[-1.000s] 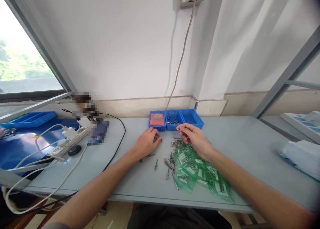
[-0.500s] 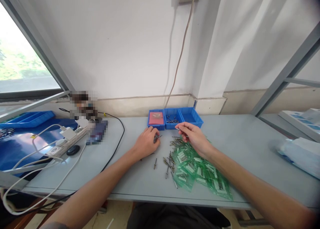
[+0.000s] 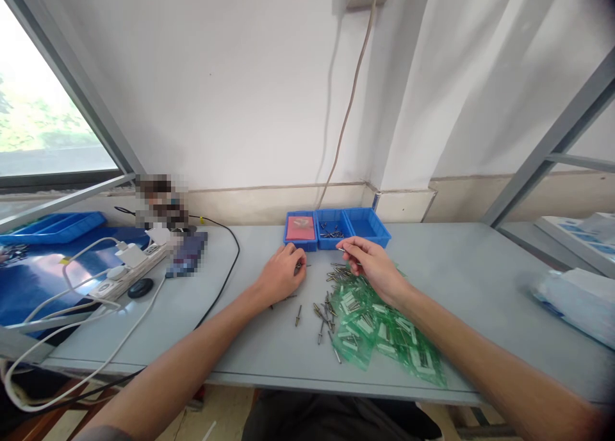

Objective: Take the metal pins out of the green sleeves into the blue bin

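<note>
Grey table (image 3: pixel 480 287): work surface for all near items.
Power strip (image 3: pixel 156 258), left side: white plugs and white cables (image 3: pixel 113 354); round black object (image 3: pixel 140 288) just beside.
Black cable (image 3: pixel 225 284): curves across the table, passing behind the left forearm.
Blurred items (image 3: pixel 187 252): near the strip, detail hidden.
Clear plastic package (image 3: pixel 576 303): far right, well apart from both hands.
Green bags (image 3: pixel 355 357): overlapping heap holding metal pieces and white strips; lies under and beside the right forearm, which hides part of it.

Left blue bin (image 3: pixel 301 245): pink piece (image 3: pixel 301 228) with a small clear packet on top.
Middle blue bin (image 3: pixel 331 243): loose pins (image 3: pixel 331 233), crossed at mixed angles.
Right blue bin (image 3: pixel 379 239): adjoins the middle one, blue floor visible.

Left hand (image 3: pixel 283 273): fingers curled nearly closed over a few small pins (image 3: pixel 300 266), one end poking out to the right; number not tellable.
Right hand (image 3: pixel 368 261): thumb and fingertips pinched on a metal pin (image 3: pixel 342 249), held just in front of the middle bin, long axis slanting, exposed end leftward.
Single pin (image 3: pixel 298 316): flat on the table between the forearms, long axis nearly fore-and-aft.
Scattered pins (image 3: pixel 329 309): left edge of the green heap, pointing various ways.
</note>
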Available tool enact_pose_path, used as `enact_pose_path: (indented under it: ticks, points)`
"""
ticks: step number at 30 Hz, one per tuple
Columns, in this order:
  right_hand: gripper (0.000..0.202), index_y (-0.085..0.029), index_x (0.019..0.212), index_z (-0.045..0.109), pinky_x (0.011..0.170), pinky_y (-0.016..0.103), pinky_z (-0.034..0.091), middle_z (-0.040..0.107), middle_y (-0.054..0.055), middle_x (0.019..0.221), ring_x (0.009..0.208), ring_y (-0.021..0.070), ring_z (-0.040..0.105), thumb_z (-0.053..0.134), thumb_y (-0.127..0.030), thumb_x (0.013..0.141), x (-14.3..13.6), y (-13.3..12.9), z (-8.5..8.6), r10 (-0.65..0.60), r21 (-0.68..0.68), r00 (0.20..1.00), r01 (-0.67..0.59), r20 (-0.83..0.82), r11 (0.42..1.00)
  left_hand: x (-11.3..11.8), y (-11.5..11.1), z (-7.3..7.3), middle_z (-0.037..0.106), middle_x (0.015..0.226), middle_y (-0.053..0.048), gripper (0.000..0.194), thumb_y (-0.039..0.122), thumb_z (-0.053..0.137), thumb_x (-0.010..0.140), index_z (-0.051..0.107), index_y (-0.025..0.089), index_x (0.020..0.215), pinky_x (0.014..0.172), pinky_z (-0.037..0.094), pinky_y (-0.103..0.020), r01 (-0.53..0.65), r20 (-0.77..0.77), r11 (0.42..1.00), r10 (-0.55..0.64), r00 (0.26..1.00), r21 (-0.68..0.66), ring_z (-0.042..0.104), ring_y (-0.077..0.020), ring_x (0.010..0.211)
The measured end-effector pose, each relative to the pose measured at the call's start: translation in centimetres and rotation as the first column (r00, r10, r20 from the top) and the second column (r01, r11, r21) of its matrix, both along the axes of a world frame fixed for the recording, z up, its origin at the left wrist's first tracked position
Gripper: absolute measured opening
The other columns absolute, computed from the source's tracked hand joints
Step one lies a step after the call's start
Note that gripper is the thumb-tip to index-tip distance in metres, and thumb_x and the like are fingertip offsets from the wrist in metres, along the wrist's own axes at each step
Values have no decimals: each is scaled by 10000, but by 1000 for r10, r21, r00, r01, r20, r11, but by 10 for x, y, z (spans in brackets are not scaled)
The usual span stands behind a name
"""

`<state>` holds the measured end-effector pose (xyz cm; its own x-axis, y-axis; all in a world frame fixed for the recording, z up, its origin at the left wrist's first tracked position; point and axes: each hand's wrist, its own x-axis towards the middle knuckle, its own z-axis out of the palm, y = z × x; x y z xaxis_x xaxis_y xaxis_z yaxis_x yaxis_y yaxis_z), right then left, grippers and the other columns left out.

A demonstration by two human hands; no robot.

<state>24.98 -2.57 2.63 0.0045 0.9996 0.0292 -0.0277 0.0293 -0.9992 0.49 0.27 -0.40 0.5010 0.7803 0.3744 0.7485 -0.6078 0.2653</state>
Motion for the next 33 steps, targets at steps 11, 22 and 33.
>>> enact_pose_path:
  ticks: [11,22,33]
  points:
    - [310,-214,916,745,516,273,341,622,5,781,567,118,460,757,-507,817,0,-2,1,8,1,1000,-8,2,1000,-5,2,2,610,1052,-63,51,194,543,962,580,222,984,904,501,-378,-66,-19,998,65,998,-15,584,-246,1017]
    - [321,-212,916,742,516,272,348,625,1,775,548,109,460,757,-517,816,0,1,-1,9,-2,1000,-9,7,1000,-7,-10,11,601,1144,-112,152,319,573,992,544,210,1094,885,508,-417,-216,-121,975,210,970,-42,584,-290,1035]
    - [333,-210,920,740,510,268,341,622,-3,777,546,106,457,749,-528,821,0,0,0,12,2,1000,-12,15,1000,-10,-14,19,578,1118,-81,68,237,586,961,586,250,1028,853,522,-381,-161,-118,983,150,982,-85,575,-267,1025]
